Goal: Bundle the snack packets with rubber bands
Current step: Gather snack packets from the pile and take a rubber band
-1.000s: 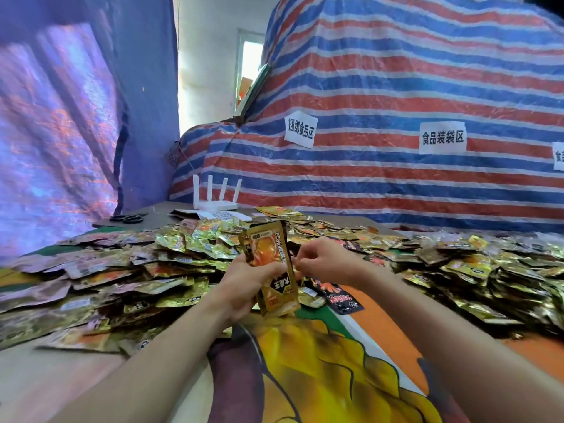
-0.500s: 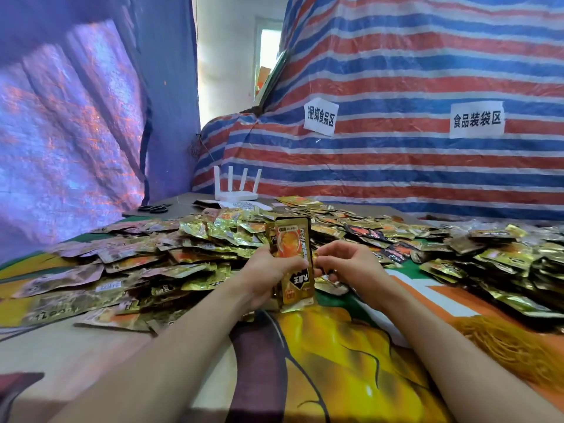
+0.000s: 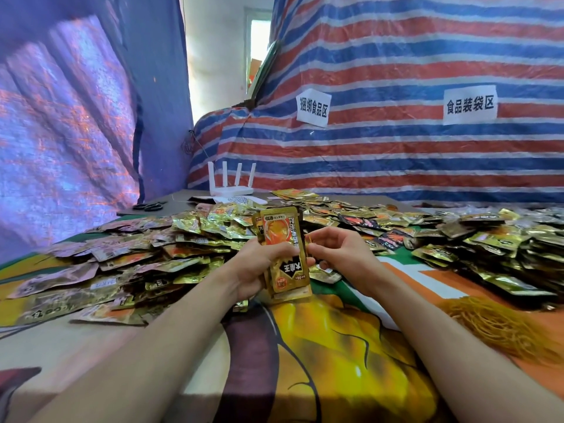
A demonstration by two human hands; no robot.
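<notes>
Left hand [image 3: 259, 267]: fingers and thumb wrapped round the stack of gold foil snack packets [image 3: 285, 254], held just above the printed orange-and-yellow tablecloth [image 3: 351, 346], near centre.
Right hand [image 3: 338, 254]: fingers curled, pinching a thin yellow rubber band [image 3: 308, 239] just right of the stack.
Change: the right hand has drawn slightly off the stack's edge. The band is not yet on; looping judged next.
Stack: long axis upright, top tipped slightly left, printed face toward the wearer.

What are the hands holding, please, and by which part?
Left hand grips the upright stack of snack packets around its middle. Right hand curls beside it; what it pinches, if anything, cannot be told.
</notes>
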